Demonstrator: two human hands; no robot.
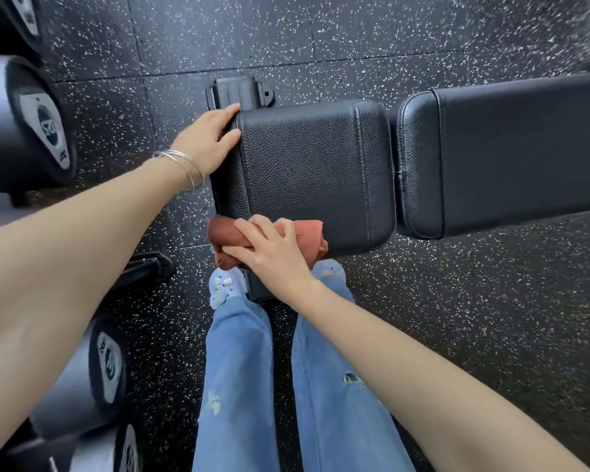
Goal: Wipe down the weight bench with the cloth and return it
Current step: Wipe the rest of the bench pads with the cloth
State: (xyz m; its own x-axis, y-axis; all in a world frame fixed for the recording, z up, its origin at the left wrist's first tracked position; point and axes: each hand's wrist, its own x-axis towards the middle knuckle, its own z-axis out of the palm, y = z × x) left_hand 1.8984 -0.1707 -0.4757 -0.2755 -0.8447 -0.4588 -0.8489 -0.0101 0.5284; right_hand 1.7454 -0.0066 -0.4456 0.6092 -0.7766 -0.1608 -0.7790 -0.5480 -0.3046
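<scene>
Nearest the camera, two legs in torn blue jeans (239, 386) are seen standing against the near edge of the weight bench (307, 172), with pale decorated shoes (223, 287) at that edge. On the near edge of the bench's seat pad the rust-brown cloth (307, 229) is bunched, partly draped over the side of the pad. The cloth is pressed down and gripped by the right hand (269, 248), whose fingers (252, 229) are curled over the fabric. Farther along, the left end of the seat pad is clasped by the left hand (206, 137); its thumb is laid on the top surface and the fingers are wrapped over the end edge. Thin silver bangles (184, 170) are worn on that wrist. To the right of the seat pad, across a narrow gap, the long back pad (511, 155) is seen. Left of the bench, black dumbbells (45, 127) are stored. Beyond the bench's far side, a black foot bracket (239, 93) rests on the speckled rubber floor (355, 35).
</scene>
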